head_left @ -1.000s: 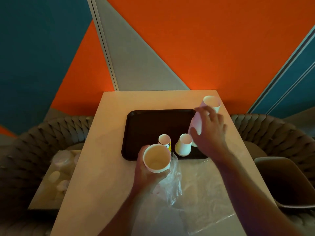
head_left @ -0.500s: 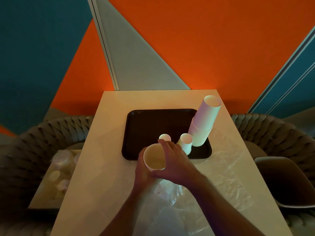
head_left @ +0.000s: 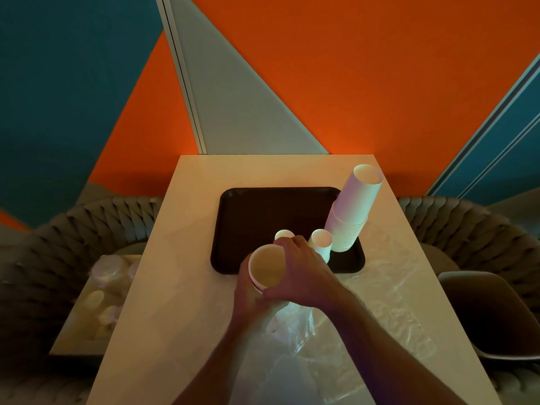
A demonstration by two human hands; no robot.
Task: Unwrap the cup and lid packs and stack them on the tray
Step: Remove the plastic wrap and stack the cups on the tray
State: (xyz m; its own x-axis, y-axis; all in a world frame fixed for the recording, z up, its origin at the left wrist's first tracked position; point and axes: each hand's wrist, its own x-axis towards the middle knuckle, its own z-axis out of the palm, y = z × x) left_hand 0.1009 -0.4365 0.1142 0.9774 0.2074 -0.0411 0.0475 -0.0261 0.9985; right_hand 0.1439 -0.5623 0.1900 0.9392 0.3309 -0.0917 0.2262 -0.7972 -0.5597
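Observation:
A dark brown tray [head_left: 263, 211] lies on the pale table. At its right edge a tall stack of white cups [head_left: 353, 211] stands upright. Two smaller cup stacks [head_left: 321, 244] stand at the tray's near edge; the left one [head_left: 283, 234] is partly hidden by my fingers. Just before the tray, my left hand [head_left: 248, 299] grips a stack of white cups [head_left: 267, 268] from below, mouth toward me. My right hand [head_left: 304, 273] grips the same stack from the right, fingers over the rim. The stack's lower end sits in a clear plastic wrapper [head_left: 295, 328].
Loose clear plastic film [head_left: 388, 302] covers the near right of the table. A low side table at the left carries wrapped lid packs [head_left: 109, 270]. Woven chairs [head_left: 467, 223] flank the table, and a smooth grey chair [head_left: 493, 314] stands at the right.
My right hand let go of the tall cup stack on the tray, came back toward me and took hold of the cup stack that my left hand holds.

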